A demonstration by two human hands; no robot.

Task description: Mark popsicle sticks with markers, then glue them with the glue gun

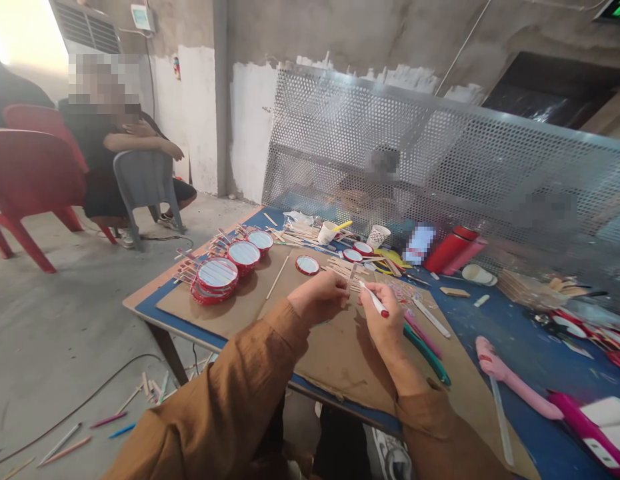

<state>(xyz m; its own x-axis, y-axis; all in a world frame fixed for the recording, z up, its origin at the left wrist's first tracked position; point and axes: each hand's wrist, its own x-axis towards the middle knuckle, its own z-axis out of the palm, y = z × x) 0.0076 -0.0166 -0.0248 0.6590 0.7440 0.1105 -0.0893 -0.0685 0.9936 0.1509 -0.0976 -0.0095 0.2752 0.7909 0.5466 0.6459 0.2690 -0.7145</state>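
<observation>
My right hand (377, 320) grips a white marker with a red end (375, 300), its white tip pointing toward my left hand (317, 298). The curled fingers of my left hand sit just beside a pile of thin wooden craft sticks (347, 270), and whatever they may hold is hidden. Both hands hover over a brown cardboard sheet (340, 363). Left of them lies a red-rimmed round frame with white strips (307, 265). Several similar frames (243, 257) stand further left, some stacked, with sticks poking out.
The cardboard lies on a blue-topped table (490, 327). Teal-handled pliers (427, 355), paper cups (379, 235) and a red flask (453, 250) sit nearby. A perforated metal screen (390, 140) rises behind the table. A seated person (110, 160) is at far left; sticks litter the floor (153, 390).
</observation>
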